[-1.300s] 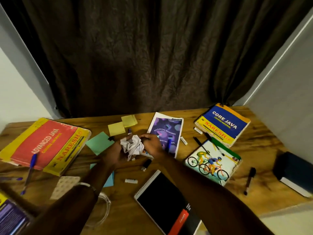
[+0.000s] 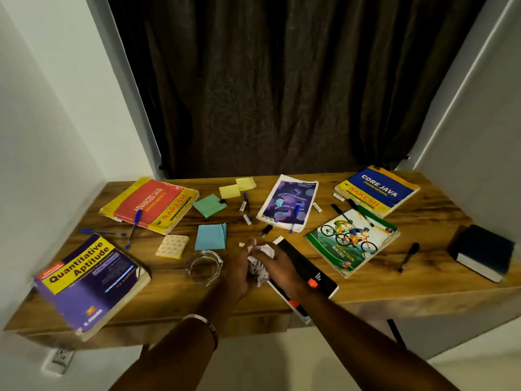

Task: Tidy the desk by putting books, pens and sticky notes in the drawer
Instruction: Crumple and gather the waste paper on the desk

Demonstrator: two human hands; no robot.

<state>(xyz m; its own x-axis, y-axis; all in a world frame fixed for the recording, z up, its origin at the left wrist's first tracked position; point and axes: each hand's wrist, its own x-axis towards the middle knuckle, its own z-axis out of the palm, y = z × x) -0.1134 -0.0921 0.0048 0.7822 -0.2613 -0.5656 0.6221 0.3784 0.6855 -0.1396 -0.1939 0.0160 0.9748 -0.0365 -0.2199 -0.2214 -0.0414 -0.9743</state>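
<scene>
My left hand (image 2: 239,270) and my right hand (image 2: 282,268) together hold a crumpled white paper ball (image 2: 260,267) above the desk's front middle. Books lie spread on the wooden desk (image 2: 417,280): a red Advanced Java book (image 2: 152,204), a purple Quantitative Aptitude book (image 2: 90,283), a Core Java book (image 2: 377,190), a Mountain Biking book (image 2: 352,242), a purple notebook (image 2: 289,203) and a black notebook (image 2: 307,270) under my right wrist. Sticky notes show in yellow (image 2: 229,191), green (image 2: 209,205) and blue (image 2: 211,237). Blue pens (image 2: 134,227) and a black marker (image 2: 408,256) lie loose.
A clear glass dish (image 2: 203,267) sits just left of my left hand. A dark thick book (image 2: 482,251) lies at the right edge. A pale dotted pad (image 2: 172,246) lies near the blue notes. Dark curtain behind, white walls on both sides. A wall socket (image 2: 60,359) is below left.
Both hands have pulled the crumpled paper back from the desk's centre toward the front edge. The view has drawn back, showing more of the desk.
</scene>
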